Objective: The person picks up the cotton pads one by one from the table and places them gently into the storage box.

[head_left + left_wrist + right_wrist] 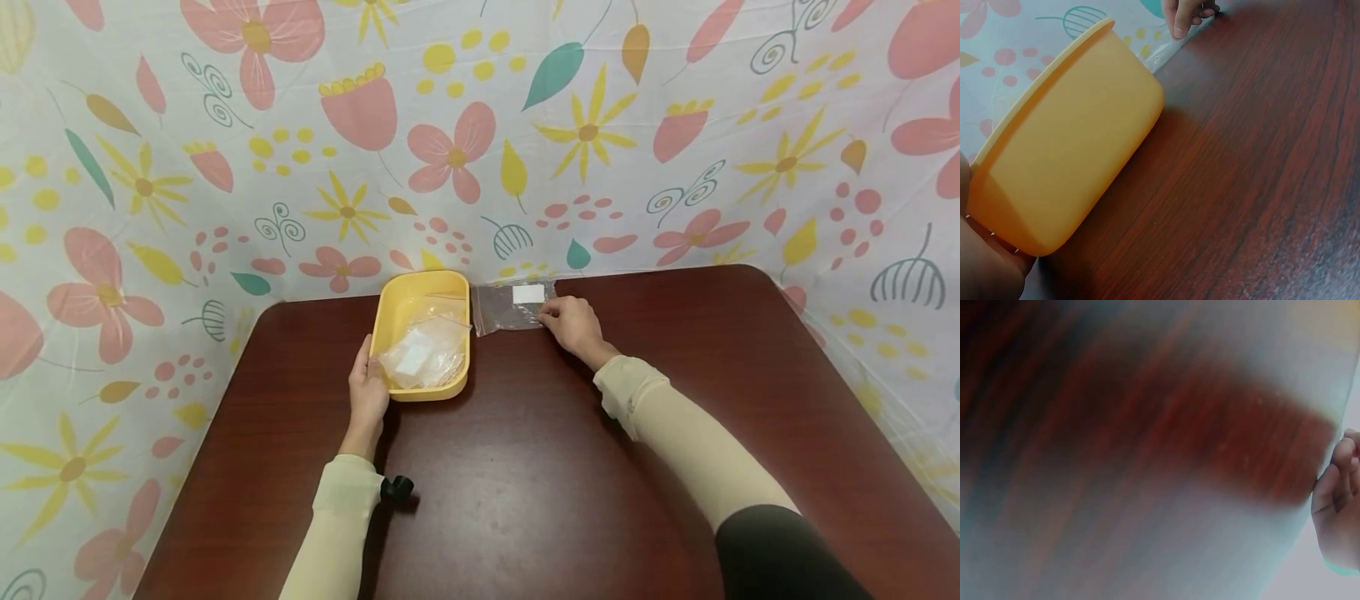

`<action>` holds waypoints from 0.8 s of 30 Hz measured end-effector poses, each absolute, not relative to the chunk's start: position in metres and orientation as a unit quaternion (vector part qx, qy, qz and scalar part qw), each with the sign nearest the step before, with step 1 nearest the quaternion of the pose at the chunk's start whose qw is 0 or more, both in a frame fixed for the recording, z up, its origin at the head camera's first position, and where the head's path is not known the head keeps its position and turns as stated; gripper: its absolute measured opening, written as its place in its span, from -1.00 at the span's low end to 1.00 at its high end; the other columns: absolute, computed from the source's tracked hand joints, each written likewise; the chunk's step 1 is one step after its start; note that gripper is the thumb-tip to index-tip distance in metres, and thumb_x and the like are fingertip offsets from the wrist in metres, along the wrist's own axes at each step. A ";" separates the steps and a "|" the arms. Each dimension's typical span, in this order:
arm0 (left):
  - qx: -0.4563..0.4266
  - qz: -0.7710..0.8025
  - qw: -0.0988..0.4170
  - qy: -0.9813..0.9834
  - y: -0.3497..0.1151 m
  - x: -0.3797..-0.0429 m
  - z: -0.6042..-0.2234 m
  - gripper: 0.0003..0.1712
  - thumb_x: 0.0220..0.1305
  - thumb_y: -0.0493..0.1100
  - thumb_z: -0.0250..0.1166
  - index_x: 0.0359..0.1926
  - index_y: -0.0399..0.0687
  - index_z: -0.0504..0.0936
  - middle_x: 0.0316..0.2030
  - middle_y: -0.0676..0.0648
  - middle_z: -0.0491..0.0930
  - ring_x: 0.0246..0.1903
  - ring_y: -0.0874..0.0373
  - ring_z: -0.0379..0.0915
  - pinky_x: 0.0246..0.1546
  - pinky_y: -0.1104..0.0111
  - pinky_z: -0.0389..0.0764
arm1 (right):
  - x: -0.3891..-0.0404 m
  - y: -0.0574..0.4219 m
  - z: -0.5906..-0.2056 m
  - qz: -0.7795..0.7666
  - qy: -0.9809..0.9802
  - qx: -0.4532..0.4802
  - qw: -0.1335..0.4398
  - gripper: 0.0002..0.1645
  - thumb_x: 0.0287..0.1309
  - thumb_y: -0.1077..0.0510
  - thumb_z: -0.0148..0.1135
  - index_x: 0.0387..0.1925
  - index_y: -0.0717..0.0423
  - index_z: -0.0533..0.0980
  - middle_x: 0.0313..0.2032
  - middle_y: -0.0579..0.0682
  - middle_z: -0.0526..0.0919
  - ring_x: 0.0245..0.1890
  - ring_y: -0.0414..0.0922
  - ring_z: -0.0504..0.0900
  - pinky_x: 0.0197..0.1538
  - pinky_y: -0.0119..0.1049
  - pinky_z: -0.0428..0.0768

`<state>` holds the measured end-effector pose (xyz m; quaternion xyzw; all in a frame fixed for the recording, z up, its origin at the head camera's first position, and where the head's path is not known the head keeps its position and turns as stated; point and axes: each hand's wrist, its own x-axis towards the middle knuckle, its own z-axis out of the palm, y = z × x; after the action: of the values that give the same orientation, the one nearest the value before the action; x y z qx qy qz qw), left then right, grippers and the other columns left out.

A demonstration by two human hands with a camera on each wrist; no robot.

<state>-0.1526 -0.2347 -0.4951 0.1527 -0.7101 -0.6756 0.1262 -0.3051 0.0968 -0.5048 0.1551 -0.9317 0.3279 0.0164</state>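
Observation:
A yellow plastic basin (pixel 380 321) stands at the back of the table, holding a pile of clear plastic bags (pixel 442 342) with a pale label showing. My left hand (pixel 367 392) grips its left side near the front corner, thumb up at the rim. Flat to the right of the basin lies a clear zip bag (pixel 501 312) with a white label (pixel 528 293). My right hand (pixel 576 327) pinches the right edge of this bag, fingers curled. In the left wrist view, the basin's outer wall (pixel 1079 131) hides its contents.
The dark red-brown wooden table (pixel 495 483) meets a floral cloth (pixel 450 225) along its back edge, right behind the basin and bag. A small black device (pixel 397 489) is at my left wrist. The right wrist view is mostly blurred tabletop (pixel 1241 444).

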 end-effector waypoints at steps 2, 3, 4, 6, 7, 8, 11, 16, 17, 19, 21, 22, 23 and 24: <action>0.152 -0.676 0.125 -0.711 -0.234 -0.152 -0.494 -0.43 0.65 -0.20 -0.21 0.59 0.01 0.06 0.52 -0.08 0.10 0.46 0.05 0.04 0.43 0.18 0.15 | -0.304 0.098 -0.503 0.337 -0.929 0.154 0.021 -0.88 0.34 0.11 0.33 -0.26 -0.02 0.76 -0.30 -0.01 0.75 -0.39 -0.04 0.65 -0.30 -0.08 0.61; 0.152 -0.675 0.125 -0.711 -0.234 -0.152 -0.494 -0.43 0.65 -0.20 -0.21 0.59 0.01 0.06 0.52 -0.08 0.10 0.46 0.06 0.04 0.43 0.19 0.16 | -0.304 0.098 -0.502 0.342 -0.927 0.154 0.022 -0.88 0.33 0.11 0.33 -0.25 -0.02 0.76 -0.29 -0.01 0.75 -0.38 -0.04 0.65 -0.30 -0.09 0.60; 0.151 -0.676 0.127 -0.710 -0.234 -0.152 -0.494 -0.43 0.65 -0.20 -0.21 0.59 0.01 0.07 0.52 -0.08 0.10 0.46 0.06 0.04 0.43 0.19 0.15 | -0.304 0.099 -0.501 0.346 -0.925 0.152 0.024 -0.88 0.33 0.10 0.33 -0.25 -0.02 0.76 -0.29 -0.02 0.75 -0.38 -0.05 0.65 -0.30 -0.09 0.61; 0.150 -0.676 0.127 -0.710 -0.234 -0.151 -0.493 -0.43 0.65 -0.21 -0.21 0.59 0.00 0.07 0.52 -0.07 0.10 0.46 0.06 0.03 0.43 0.20 0.15 | -0.303 0.100 -0.498 0.357 -0.921 0.150 0.027 -0.87 0.34 0.11 0.33 -0.23 0.00 0.76 -0.27 -0.01 0.76 -0.37 -0.05 0.66 -0.28 -0.09 0.61; 0.149 -0.675 0.129 -0.711 -0.234 -0.151 -0.493 -0.43 0.65 -0.21 -0.21 0.59 -0.01 0.07 0.52 -0.07 0.10 0.47 0.06 0.02 0.43 0.20 0.14 | -0.303 0.100 -0.498 0.360 -0.920 0.150 0.029 -0.86 0.34 0.11 0.32 -0.22 0.01 0.77 -0.27 0.00 0.76 -0.36 -0.06 0.66 -0.28 -0.10 0.62; 0.149 -0.675 0.130 -0.711 -0.234 -0.151 -0.493 -0.43 0.65 -0.21 -0.21 0.59 -0.02 0.07 0.52 -0.07 0.10 0.47 0.07 0.02 0.43 0.20 0.15 | -0.303 0.100 -0.496 0.364 -0.919 0.150 0.031 -0.85 0.34 0.11 0.32 -0.20 0.02 0.77 -0.27 0.00 0.76 -0.36 -0.06 0.66 -0.28 -0.10 0.62; 0.153 -0.675 0.127 -0.711 -0.234 -0.151 -0.493 -0.43 0.65 -0.21 -0.22 0.59 -0.02 0.06 0.53 -0.06 0.08 0.48 0.07 0.00 0.44 0.20 0.13 | -0.302 0.101 -0.493 0.375 -0.914 0.150 0.037 -0.84 0.34 0.11 0.33 -0.18 0.06 0.77 -0.27 0.01 0.77 -0.37 -0.07 0.67 -0.29 -0.12 0.62; 0.155 -0.676 0.119 -0.710 -0.233 -0.149 -0.489 -0.42 0.65 -0.21 -0.22 0.59 -0.04 0.05 0.53 -0.09 0.07 0.48 0.04 0.00 0.44 0.18 0.13 | -0.299 0.105 -0.483 0.382 -0.909 0.157 0.058 -0.86 0.31 0.13 0.36 -0.22 0.06 0.77 -0.24 0.01 0.77 -0.34 -0.06 0.68 -0.27 -0.12 0.63; 0.153 -0.677 0.119 -0.710 -0.234 -0.149 -0.489 -0.42 0.65 -0.21 -0.22 0.59 -0.06 0.04 0.53 -0.10 0.07 0.48 0.04 0.00 0.44 0.18 0.13 | -0.299 0.107 -0.480 0.382 -0.908 0.159 0.063 -0.86 0.31 0.13 0.36 -0.22 0.06 0.77 -0.24 0.02 0.77 -0.33 -0.06 0.69 -0.26 -0.11 0.63; 0.152 -0.677 0.120 -0.710 -0.234 -0.149 -0.490 -0.42 0.65 -0.22 -0.22 0.59 -0.08 0.04 0.53 -0.11 0.07 0.48 0.04 0.00 0.44 0.18 0.13 | -0.299 0.109 -0.474 0.383 -0.907 0.162 0.071 -0.86 0.31 0.13 0.36 -0.22 0.06 0.77 -0.26 0.01 0.77 -0.34 -0.06 0.69 -0.26 -0.10 0.63; 0.153 -0.677 0.119 -0.710 -0.234 -0.150 -0.490 -0.42 0.65 -0.22 -0.22 0.59 -0.08 0.04 0.53 -0.11 0.08 0.48 0.04 0.00 0.44 0.18 0.12 | -0.298 0.112 -0.468 0.382 -0.906 0.165 0.080 -0.86 0.31 0.12 0.36 -0.22 0.05 0.77 -0.28 0.00 0.78 -0.36 -0.07 0.68 -0.27 -0.11 0.63; 0.155 -0.675 0.119 -0.711 -0.233 -0.150 -0.489 -0.42 0.65 -0.22 -0.22 0.59 -0.07 0.05 0.53 -0.11 0.08 0.48 0.04 0.00 0.44 0.18 0.12 | -0.298 0.113 -0.465 0.383 -0.905 0.166 0.082 -0.85 0.32 0.11 0.35 -0.20 0.06 0.77 -0.28 0.00 0.78 -0.37 -0.07 0.68 -0.27 -0.11 0.62; 0.154 -0.674 0.122 -0.713 -0.234 -0.151 -0.494 -0.42 0.65 -0.22 -0.22 0.59 -0.05 0.05 0.53 -0.10 0.08 0.48 0.04 0.00 0.44 0.18 0.12 | -0.298 0.114 -0.462 0.383 -0.905 0.168 0.084 -0.84 0.32 0.10 0.35 -0.19 0.06 0.77 -0.28 0.00 0.78 -0.37 -0.08 0.68 -0.27 -0.11 0.63; 0.156 -0.672 0.122 -0.714 -0.234 -0.151 -0.493 -0.42 0.65 -0.22 -0.22 0.59 -0.03 0.05 0.53 -0.10 0.09 0.48 0.04 0.00 0.44 0.18 0.13 | -0.297 0.116 -0.459 0.384 -0.904 0.169 0.085 -0.84 0.32 0.10 0.35 -0.18 0.06 0.77 -0.27 0.01 0.78 -0.37 -0.07 0.69 -0.27 -0.10 0.63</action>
<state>-0.1510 -0.2339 -0.4934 0.1562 -0.7137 -0.6718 0.1216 -0.2970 0.1156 -0.4586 0.1693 -0.9037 0.3839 0.0854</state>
